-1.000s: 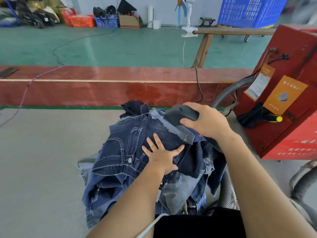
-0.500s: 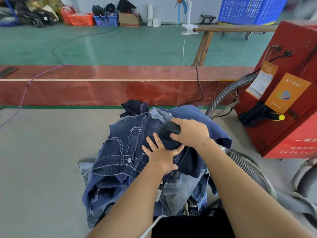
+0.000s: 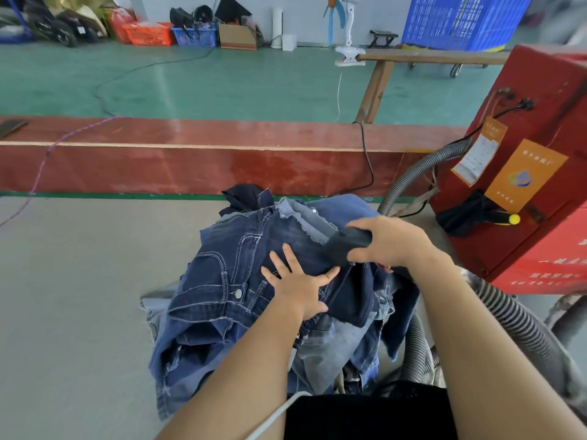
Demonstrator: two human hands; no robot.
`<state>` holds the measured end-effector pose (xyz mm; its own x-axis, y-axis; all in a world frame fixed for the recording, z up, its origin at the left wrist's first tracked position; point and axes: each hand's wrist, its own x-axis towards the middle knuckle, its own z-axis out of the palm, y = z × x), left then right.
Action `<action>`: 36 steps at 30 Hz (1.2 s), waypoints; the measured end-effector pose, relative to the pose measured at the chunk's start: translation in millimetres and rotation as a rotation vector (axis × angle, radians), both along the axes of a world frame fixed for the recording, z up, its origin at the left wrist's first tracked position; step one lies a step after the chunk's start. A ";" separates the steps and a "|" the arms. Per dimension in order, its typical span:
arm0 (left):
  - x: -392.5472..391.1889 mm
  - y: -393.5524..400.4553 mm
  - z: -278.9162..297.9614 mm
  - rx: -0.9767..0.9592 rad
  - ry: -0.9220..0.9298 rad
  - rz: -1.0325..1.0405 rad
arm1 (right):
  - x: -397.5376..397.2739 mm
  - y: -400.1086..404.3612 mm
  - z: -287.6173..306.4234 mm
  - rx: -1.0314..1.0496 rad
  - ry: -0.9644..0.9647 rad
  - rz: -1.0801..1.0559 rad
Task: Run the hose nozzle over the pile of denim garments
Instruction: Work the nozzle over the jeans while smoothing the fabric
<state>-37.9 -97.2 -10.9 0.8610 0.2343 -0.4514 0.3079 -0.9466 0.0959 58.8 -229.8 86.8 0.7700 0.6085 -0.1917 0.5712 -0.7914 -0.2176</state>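
Note:
A pile of denim garments (image 3: 228,290) in dark and light blue lies on the grey table in front of me. My left hand (image 3: 297,282) presses flat on the top dark jeans, fingers spread. My right hand (image 3: 387,242) grips the dark grey hose nozzle (image 3: 346,246), whose mouth touches the top garment just right of my left hand. A ribbed grey hose (image 3: 508,315) trails from the nozzle under my right forearm to the lower right.
A red machine (image 3: 540,173) with orange labels stands at the right, a second grey hose (image 3: 413,179) running into it. A red board wall (image 3: 190,163) edges the grey table (image 3: 73,296) behind the pile. Green floor, crates and a fan lie beyond.
My right hand first brought the nozzle toward me onto the pile, then drew it a little right and back along the top garment. My left hand stayed put.

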 end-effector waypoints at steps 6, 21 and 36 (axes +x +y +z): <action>4.6 -0.1 -3.2 0.011 0.020 0.018 | -1.6 28.2 -27.2 -0.053 -0.165 0.077; -0.1 0.7 -1.7 -0.003 -0.008 0.002 | 3.1 6.4 16.4 0.247 -0.058 -0.036; 1.0 -1.2 1.7 0.014 0.036 0.015 | -3.9 51.1 -20.7 0.258 -0.184 0.025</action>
<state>-36.9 -98.5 -9.1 0.8407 0.2534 -0.4785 0.3248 -0.9431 0.0713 54.9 -178.7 66.1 0.7616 0.6382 0.1124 0.6383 -0.7089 -0.3002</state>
